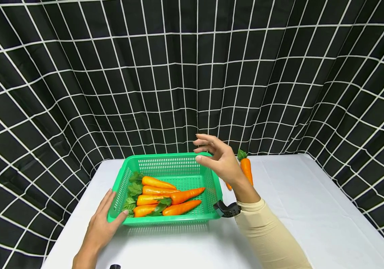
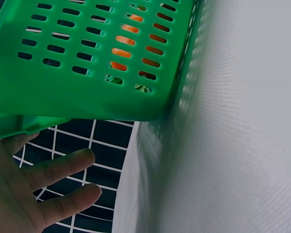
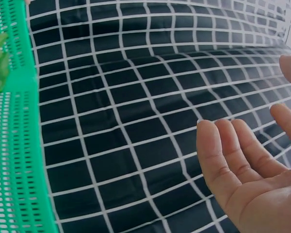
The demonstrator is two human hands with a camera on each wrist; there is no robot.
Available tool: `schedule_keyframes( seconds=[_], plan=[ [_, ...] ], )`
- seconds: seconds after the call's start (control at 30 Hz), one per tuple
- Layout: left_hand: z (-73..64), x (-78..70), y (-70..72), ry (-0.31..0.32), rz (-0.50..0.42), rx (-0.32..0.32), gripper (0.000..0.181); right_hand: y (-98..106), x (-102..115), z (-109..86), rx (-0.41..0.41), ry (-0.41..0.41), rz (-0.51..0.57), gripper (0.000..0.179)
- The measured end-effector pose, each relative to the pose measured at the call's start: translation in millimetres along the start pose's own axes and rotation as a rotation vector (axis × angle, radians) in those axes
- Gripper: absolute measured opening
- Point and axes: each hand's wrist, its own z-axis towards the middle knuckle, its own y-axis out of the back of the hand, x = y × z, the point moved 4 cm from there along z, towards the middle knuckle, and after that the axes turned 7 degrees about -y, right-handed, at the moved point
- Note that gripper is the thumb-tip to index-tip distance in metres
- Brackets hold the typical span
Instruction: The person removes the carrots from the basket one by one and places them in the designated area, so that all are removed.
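Note:
A green plastic basket holds several orange carrots with leafy green tops, most of them lying towards its left side. My left hand rests at the basket's front left corner, thumb by the rim; in the left wrist view its visible fingers stretch out straight and spread. Above the basket's right rim, my right hand hovers with loosely bent fingers and nothing in it. Beyond the right wrist, another carrot lies on the table, and an orange tip beside it is mostly hidden by that arm.
The basket stands on a white-covered table. A black curtain with a white grid surrounds the table's back and sides. A small black object shows at the front edge of the head view. The right wrist wears a black strap.

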Motion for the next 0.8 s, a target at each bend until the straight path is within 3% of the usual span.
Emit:
schedule_keyframes(
  seconds=[0.53,0.8],
  plan=[
    [-1.3,-0.1,1.2,-0.033,0.014,-0.025,0.077,-21,-55,30.0,0.114,-0.097,0.037,0.054],
    [-0.9,0.0,-0.6,-0.031,0.011,-0.023,0.078,-30,-59,28.7,0.144,-0.2,-0.009,0.052]
  ],
)
